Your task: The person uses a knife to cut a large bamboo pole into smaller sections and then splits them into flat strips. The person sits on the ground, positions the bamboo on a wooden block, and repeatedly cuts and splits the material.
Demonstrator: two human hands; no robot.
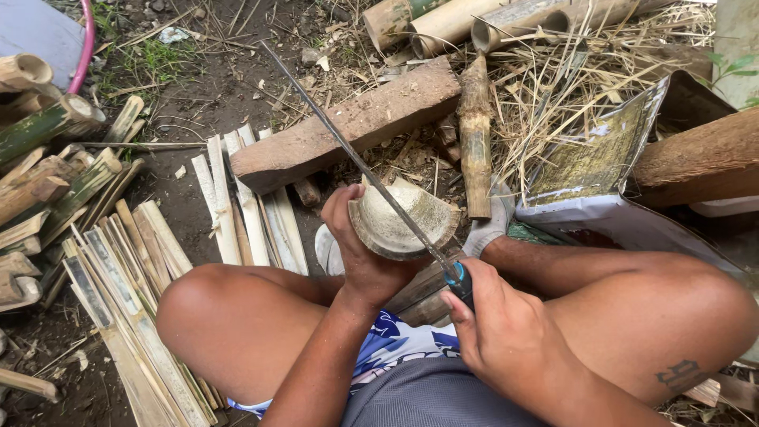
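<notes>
Gripping bamboo section (403, 221) upright, left hand (360, 245); right hand (494, 316) holds blade (356, 158) across it.

knife handle (461, 285) hidden in right hand (506, 324), bamboo strips (134, 332) cut off below

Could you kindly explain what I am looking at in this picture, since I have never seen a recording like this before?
There is no machine here: a person sits on the ground, and a camera worn on their head looks down at their own knees and hands. The left hand grips a short bamboo section by its side, cut end facing up. The right hand holds the blue handle of a long blade, which lies across that cut end. On the dirt to the left lie bamboo slats in piles. Ahead lie a wooden block, more slats, a bamboo stick, bamboo tubes and dry straw. A flattened sack lies at the right.
</notes>
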